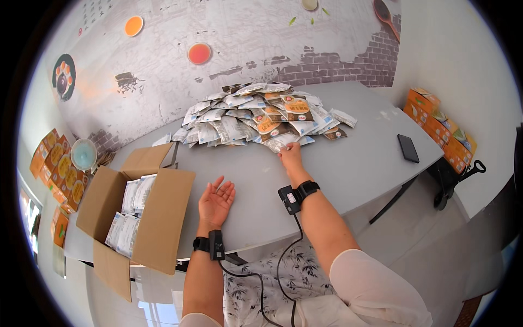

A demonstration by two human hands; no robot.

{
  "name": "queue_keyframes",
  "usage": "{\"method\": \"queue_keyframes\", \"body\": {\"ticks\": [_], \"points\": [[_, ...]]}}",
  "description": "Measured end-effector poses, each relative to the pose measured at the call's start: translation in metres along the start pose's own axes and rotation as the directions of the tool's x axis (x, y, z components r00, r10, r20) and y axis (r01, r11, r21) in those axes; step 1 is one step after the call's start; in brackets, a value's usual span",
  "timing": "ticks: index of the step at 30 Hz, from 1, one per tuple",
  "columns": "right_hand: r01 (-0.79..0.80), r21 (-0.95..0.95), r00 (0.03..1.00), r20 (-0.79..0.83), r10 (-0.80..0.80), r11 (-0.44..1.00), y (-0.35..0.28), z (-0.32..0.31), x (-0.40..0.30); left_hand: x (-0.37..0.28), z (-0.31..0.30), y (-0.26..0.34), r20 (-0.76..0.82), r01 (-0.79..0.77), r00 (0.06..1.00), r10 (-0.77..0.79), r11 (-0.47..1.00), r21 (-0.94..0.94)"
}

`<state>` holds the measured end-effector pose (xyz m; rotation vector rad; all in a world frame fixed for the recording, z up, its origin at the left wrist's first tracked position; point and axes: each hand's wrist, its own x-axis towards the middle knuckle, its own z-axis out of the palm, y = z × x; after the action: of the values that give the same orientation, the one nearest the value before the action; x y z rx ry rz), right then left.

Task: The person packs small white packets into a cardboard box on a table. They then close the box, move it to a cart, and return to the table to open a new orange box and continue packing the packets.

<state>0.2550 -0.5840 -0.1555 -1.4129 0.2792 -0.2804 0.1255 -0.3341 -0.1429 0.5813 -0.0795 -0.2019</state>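
A heaped pile of flat sealed packets point(229, 124) lies on the far side of the grey table point(253, 175). Most show white printed backs; a few turn up a brown-and-orange front. At the pile's near edge, my right hand point(292, 160) pinches a white packet point(278, 143) between thumb and fingers. My left hand point(216, 201) is palm up over the table, fingers slightly curled, holding nothing. Just left of it stands an open cardboard carton point(165, 220) with its flaps spread. Inside, white packets stand on edge in two rows point(139, 194).
A black phone point(407, 148) rests near the table's right end. Orange printed boxes are stacked on a black trolley point(445, 184) at right and also at far left point(61, 171), beside a small fan point(83, 154). Cables point(280, 261) trail from the wrist-worn devices.
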Motion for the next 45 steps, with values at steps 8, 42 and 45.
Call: {"method": "queue_keyframes", "body": {"ticks": [8, 42, 45], "points": [[-0.107, 0.220, 0.900, 0.436, 0.001, 0.970, -0.034, 0.022, -0.061, 0.002, 0.000, -0.001, 0.032, 0.070, 0.997, -0.070, 0.997, 0.011], [-0.445, -0.208, 0.234, 0.912, 0.338, 0.871, -0.037, 0.024, -0.074, 0.004, 0.010, -0.004, -0.139, -0.271, 0.945, 0.297, 0.946, 0.178], [-0.431, -0.228, 0.292, 0.880, 0.374, 0.873, -0.036, 0.027, -0.076, 0.004, 0.010, -0.004, -0.140, -0.275, 0.942, 0.305, 0.940, 0.202]]}}
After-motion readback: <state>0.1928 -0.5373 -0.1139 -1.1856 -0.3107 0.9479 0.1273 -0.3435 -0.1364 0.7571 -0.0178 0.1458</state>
